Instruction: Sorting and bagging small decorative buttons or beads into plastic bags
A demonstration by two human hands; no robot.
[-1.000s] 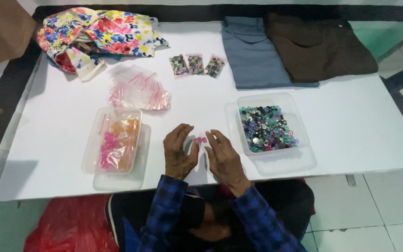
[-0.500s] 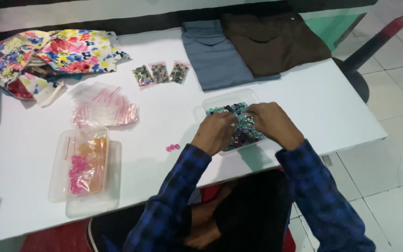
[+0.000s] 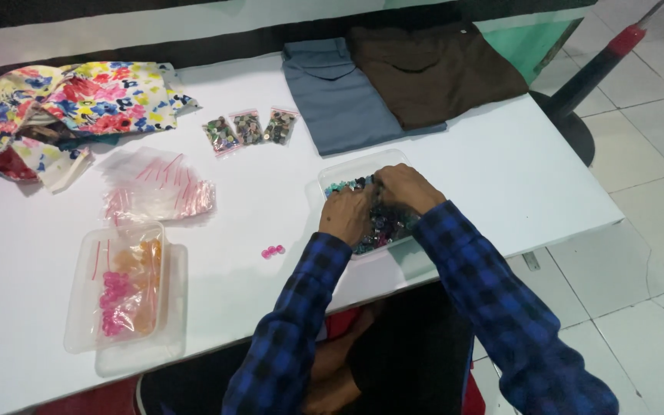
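Both hands, left hand (image 3: 345, 216) and right hand (image 3: 406, 188), rest curled in the clear plastic tray (image 3: 334, 175) of small dark and teal buttons (image 3: 387, 227) near the white tabletop's (image 3: 286, 192) front edge; what the fingers pinch cannot be told. Pink beads (image 3: 272, 251) lie just left.

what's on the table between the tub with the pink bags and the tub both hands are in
In the head view, only a small cluster of pink buttons lies on the white table between the left tub and the button tub.
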